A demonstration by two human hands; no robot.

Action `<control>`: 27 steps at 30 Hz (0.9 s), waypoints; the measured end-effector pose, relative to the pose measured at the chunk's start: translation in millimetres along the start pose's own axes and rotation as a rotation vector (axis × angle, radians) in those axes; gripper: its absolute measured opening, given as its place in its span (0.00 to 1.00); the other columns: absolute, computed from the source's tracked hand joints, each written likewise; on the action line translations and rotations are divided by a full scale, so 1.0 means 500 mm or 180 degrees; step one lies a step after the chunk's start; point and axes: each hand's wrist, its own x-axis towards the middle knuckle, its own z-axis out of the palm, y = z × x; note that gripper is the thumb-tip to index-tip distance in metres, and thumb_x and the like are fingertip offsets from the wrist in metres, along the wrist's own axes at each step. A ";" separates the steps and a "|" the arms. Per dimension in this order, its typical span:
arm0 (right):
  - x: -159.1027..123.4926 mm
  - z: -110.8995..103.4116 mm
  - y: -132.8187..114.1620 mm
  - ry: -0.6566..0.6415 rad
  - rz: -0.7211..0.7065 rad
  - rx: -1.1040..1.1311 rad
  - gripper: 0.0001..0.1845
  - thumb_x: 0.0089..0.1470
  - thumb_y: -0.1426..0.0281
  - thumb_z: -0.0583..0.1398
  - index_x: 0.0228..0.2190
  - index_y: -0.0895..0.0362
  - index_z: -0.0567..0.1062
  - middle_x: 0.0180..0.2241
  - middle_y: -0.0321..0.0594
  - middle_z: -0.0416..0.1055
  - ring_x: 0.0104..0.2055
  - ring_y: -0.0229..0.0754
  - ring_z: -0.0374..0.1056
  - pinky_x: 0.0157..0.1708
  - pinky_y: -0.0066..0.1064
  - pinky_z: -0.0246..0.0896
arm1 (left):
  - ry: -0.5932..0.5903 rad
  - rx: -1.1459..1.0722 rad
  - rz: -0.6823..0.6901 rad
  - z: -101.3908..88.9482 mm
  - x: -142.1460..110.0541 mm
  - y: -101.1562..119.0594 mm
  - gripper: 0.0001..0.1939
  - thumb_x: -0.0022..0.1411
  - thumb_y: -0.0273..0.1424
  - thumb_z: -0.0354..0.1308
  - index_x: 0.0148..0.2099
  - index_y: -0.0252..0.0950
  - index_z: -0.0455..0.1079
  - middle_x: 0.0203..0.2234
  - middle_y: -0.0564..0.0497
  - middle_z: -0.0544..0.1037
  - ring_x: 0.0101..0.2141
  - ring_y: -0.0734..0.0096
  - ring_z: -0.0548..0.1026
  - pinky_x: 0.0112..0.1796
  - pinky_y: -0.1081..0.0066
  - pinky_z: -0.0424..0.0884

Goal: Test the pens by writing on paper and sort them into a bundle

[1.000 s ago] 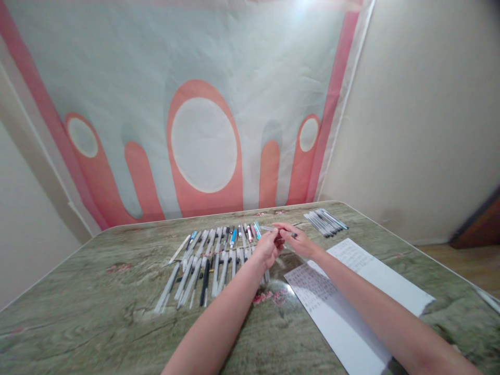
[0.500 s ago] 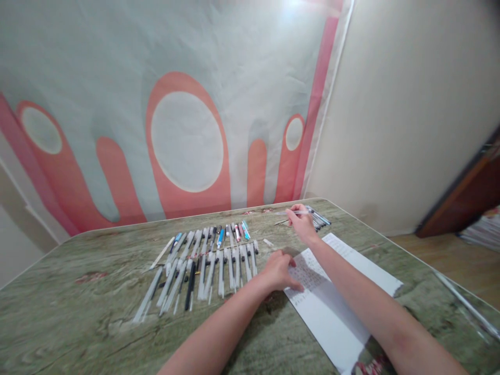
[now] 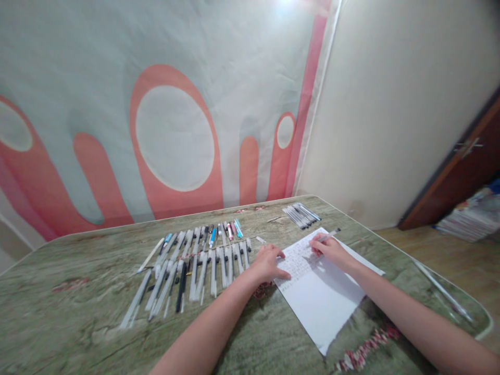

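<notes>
A white sheet of paper [image 3: 324, 291] with handwriting on its upper part lies on the table [image 3: 97, 302]. My right hand [image 3: 330, 250] is closed round a clear pen [image 3: 330, 234], its tip down on the written part of the sheet. My left hand [image 3: 269, 263] lies flat with fingers spread, pressing the sheet's left edge. Just left of that hand, two rows of pens [image 3: 195, 255] lie side by side, mostly clear and white, some black, blue or pink.
A small bundle of pens [image 3: 300, 213] lies at the far right of the table, with a loose pen cap [image 3: 261, 239] near the rows. A pink and pale banner hangs on the wall behind. A wooden door and stacked papers [image 3: 464, 219] stand at the right.
My right hand came back from the far pen bundle with a pen and set it on the paper. My left hand went from the pen down onto the sheet's edge. The view swung right.
</notes>
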 end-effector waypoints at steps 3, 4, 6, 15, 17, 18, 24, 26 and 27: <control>-0.027 -0.031 0.019 0.0155 -0.0053 -0.0047 0.10 0.44 0.63 0.56 0.20 0.55 0.61 0.14 0.29 0.61 0.16 0.33 0.56 0.18 0.26 0.52 | 0.0036 0.0006 0.0037 0.004 0.003 -0.009 0.29 0.33 0.45 0.66 0.40 0.39 0.69 0.37 0.47 0.67 0.40 0.58 0.64 0.42 0.66 0.58; -0.034 -0.039 0.024 0.0187 -0.0102 -0.0138 0.10 0.44 0.64 0.56 0.19 0.55 0.61 0.13 0.29 0.60 0.16 0.33 0.56 0.19 0.27 0.52 | 0.0044 0.0001 0.0049 0.005 0.004 -0.012 0.29 0.33 0.45 0.65 0.40 0.39 0.69 0.37 0.47 0.67 0.41 0.58 0.64 0.42 0.66 0.58; -0.046 -0.053 0.033 0.0209 -0.0235 -0.0319 0.09 0.45 0.66 0.55 0.19 0.55 0.61 0.14 0.29 0.59 0.17 0.34 0.55 0.20 0.27 0.51 | 0.0056 -0.0001 0.0075 0.007 0.005 -0.015 0.29 0.33 0.46 0.65 0.40 0.39 0.69 0.37 0.47 0.67 0.41 0.58 0.64 0.42 0.66 0.58; -0.048 -0.068 0.059 0.0116 -0.0698 -0.0734 0.06 0.45 0.71 0.54 0.19 0.56 0.62 0.17 0.31 0.60 0.20 0.34 0.56 0.22 0.27 0.52 | -0.0026 0.0118 0.0099 0.000 0.005 -0.008 0.29 0.35 0.46 0.64 0.41 0.38 0.69 0.38 0.47 0.67 0.41 0.58 0.63 0.43 0.65 0.58; -0.047 -0.069 0.061 0.0117 -0.0736 -0.0812 0.06 0.45 0.71 0.54 0.19 0.56 0.63 0.18 0.31 0.60 0.21 0.34 0.57 0.22 0.26 0.52 | -0.0051 0.0148 0.0088 0.000 0.006 -0.010 0.29 0.35 0.46 0.64 0.41 0.39 0.68 0.38 0.47 0.67 0.41 0.59 0.63 0.43 0.66 0.58; -0.047 -0.070 0.062 0.0112 -0.0753 -0.0848 0.06 0.45 0.71 0.54 0.19 0.56 0.63 0.18 0.31 0.60 0.21 0.34 0.57 0.22 0.26 0.52 | -0.0065 0.0165 0.0085 0.000 0.006 -0.011 0.30 0.35 0.47 0.64 0.41 0.39 0.68 0.38 0.48 0.67 0.41 0.59 0.63 0.43 0.66 0.58; -0.046 -0.073 0.066 0.0083 -0.0852 -0.0982 0.05 0.44 0.72 0.54 0.19 0.57 0.64 0.18 0.32 0.61 0.21 0.34 0.57 0.22 0.26 0.52 | -0.0104 0.0243 0.0090 0.002 0.007 -0.013 0.30 0.36 0.48 0.63 0.42 0.39 0.68 0.39 0.49 0.66 0.42 0.60 0.63 0.44 0.66 0.58; -0.046 -0.073 0.066 0.0084 -0.0837 -0.0982 0.05 0.44 0.72 0.54 0.19 0.56 0.63 0.18 0.32 0.61 0.21 0.34 0.57 0.22 0.26 0.52 | -0.0110 0.0257 0.0100 0.001 0.005 -0.012 0.30 0.36 0.48 0.63 0.42 0.39 0.68 0.39 0.49 0.66 0.42 0.60 0.63 0.43 0.67 0.59; -0.046 -0.073 0.066 0.0090 -0.0837 -0.0981 0.06 0.44 0.72 0.54 0.19 0.56 0.63 0.18 0.32 0.61 0.21 0.34 0.57 0.22 0.26 0.52 | -0.0114 0.0262 0.0098 0.000 0.005 -0.011 0.30 0.36 0.48 0.63 0.42 0.39 0.67 0.39 0.49 0.66 0.42 0.60 0.63 0.44 0.67 0.59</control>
